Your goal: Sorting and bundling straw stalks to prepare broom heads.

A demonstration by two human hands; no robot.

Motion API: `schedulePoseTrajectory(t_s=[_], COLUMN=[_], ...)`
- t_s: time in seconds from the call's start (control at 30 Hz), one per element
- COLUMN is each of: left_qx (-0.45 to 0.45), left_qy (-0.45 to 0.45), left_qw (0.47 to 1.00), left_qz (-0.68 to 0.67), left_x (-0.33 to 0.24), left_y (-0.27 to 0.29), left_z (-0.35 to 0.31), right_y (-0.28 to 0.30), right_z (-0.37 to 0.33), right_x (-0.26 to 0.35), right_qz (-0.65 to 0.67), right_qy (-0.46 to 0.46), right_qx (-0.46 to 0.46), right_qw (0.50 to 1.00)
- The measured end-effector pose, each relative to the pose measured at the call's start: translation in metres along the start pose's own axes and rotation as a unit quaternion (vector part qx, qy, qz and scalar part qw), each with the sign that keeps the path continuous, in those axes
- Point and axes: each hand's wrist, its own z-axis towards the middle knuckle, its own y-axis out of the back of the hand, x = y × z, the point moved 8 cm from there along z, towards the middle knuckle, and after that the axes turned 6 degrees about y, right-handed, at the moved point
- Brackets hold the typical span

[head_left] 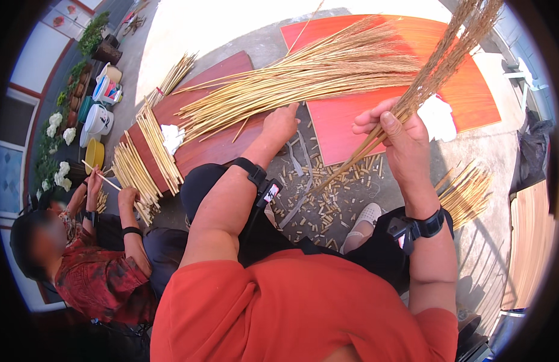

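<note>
My right hand (401, 136) is raised on the right and grips a few plumed reed stalks (433, 78) between thumb and palm. Their feathery brown heads point up and away; the bare stems slant down to the left past my fingers. My left hand (281, 128) is at the near edge of a large pile of similar reed stalks (261, 84). Its back faces up and the fingers are mostly hidden, so their grip cannot be made out. The pile lies across a dark red board (222, 71) and an orange-red board (472, 90), plumes to the right.
Short cut stem pieces (328, 202) litter the ground before my feet. Left, a co-worker (104, 265) holds a stalk beside bundled stems (135, 172). Buckets (98, 120) and potted plants line the wall. More stalks (466, 193) lie right, near a wooden panel (530, 241).
</note>
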Motion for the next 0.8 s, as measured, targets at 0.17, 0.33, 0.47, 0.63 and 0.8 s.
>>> schedulePoseTrajectory(t_s=[0.17,0.33,0.47,0.63,0.8], left_qx=[-0.098,-0.09,0.035,0.164,0.286], left_qy=[-0.106,-0.139,-0.108,-0.061,-0.122], left_qw=[0.954,0.882,0.806,0.768,0.782], left_qz=[-0.263,-0.441,-0.58,-0.616,-0.54], left_x=[-0.047,-0.059,-0.053,-0.068,-0.089], left_y=[0.044,0.083,0.067,0.056,0.05], left_z=[-0.027,-0.053,-0.052,-0.058,-0.088], right_y=[-0.023,-0.054,-0.061,-0.057,-0.061], right_z=[0.004,0.016,0.025,0.032,0.032], right_x=[-0.013,-0.034,-0.061,-0.06,-0.033], right_qz=[0.006,-0.041,-0.066,-0.046,-0.031], right_qy=[0.016,0.011,-0.017,-0.026,-0.032], right_qx=[0.033,0.071,0.092,0.057,0.036], right_qw=[0.999,0.997,0.993,0.997,0.998])
